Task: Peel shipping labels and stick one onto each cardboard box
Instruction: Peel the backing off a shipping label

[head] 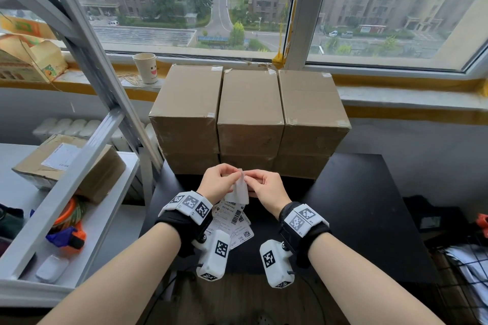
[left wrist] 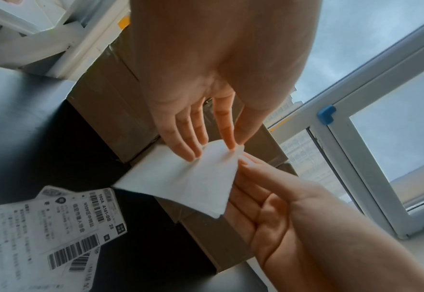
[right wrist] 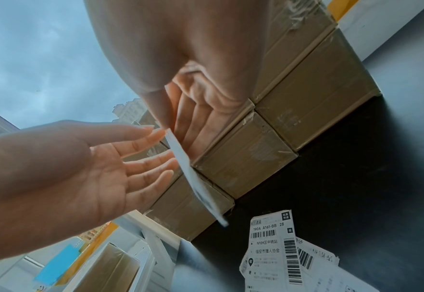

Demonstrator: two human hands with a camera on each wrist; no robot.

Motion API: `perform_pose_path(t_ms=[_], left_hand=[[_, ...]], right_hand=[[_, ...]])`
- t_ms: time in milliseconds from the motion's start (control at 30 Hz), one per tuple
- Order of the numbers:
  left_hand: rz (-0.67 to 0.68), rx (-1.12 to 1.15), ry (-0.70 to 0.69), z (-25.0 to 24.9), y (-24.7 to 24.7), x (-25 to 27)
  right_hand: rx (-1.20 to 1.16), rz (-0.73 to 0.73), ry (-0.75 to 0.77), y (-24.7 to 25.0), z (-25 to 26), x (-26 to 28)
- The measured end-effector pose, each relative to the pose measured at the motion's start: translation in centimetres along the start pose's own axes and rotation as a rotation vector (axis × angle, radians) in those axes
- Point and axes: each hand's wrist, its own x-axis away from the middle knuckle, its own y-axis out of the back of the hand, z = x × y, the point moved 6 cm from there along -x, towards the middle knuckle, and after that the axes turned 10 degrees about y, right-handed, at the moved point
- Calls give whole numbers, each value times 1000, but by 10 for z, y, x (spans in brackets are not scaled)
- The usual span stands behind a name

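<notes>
Cardboard boxes [head: 249, 103] stand in two stacked rows of three at the back of the black table [head: 356, 206]; their tops are bare. In front of them both hands hold up one white label sheet [head: 240, 188], blank side toward the left wrist view [left wrist: 186, 177]. My left hand [head: 220, 181] pinches its top corner between thumb and forefinger [left wrist: 232, 145]. My right hand [head: 264, 187] pinches the same top edge [right wrist: 167, 123], other fingers spread behind the sheet. A loose pile of printed shipping labels [head: 233, 223] lies on the table under my wrists.
A grey metal shelf [head: 79, 166] stands at the left, holding a labelled box [head: 66, 163] and tape rolls [head: 71, 215]. A paper cup [head: 146, 67] sits on the windowsill behind the boxes. A wire basket [head: 464, 272] is at the right.
</notes>
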Motion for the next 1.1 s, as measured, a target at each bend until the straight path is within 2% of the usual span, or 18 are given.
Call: perform_pose_path(t_ms=[133, 300, 433, 633, 867, 1000, 1100], left_hand=[[13, -60, -83, -3, -3, 5], [-37, -87, -172, -4, -1, 5], [4, -52, -146, -2, -2, 6], [56, -41, -127, 1, -5, 5], [75, -66, -112, 3, -7, 4], [52, -1, -91, 1, -7, 5], [78, 114, -15, 3, -8, 4]], right_hand=[[-86, -19, -44, -2, -2, 2], [-256, -55, -133, -4, -5, 5], [-346, -67, -147, -5, -6, 5], [-349, -59, -132, -7, -4, 6], [-402, -74, -203, -6, -5, 5], [-402, -56, -198, -5, -5, 6], [-394, -41, -180, -3, -5, 5]])
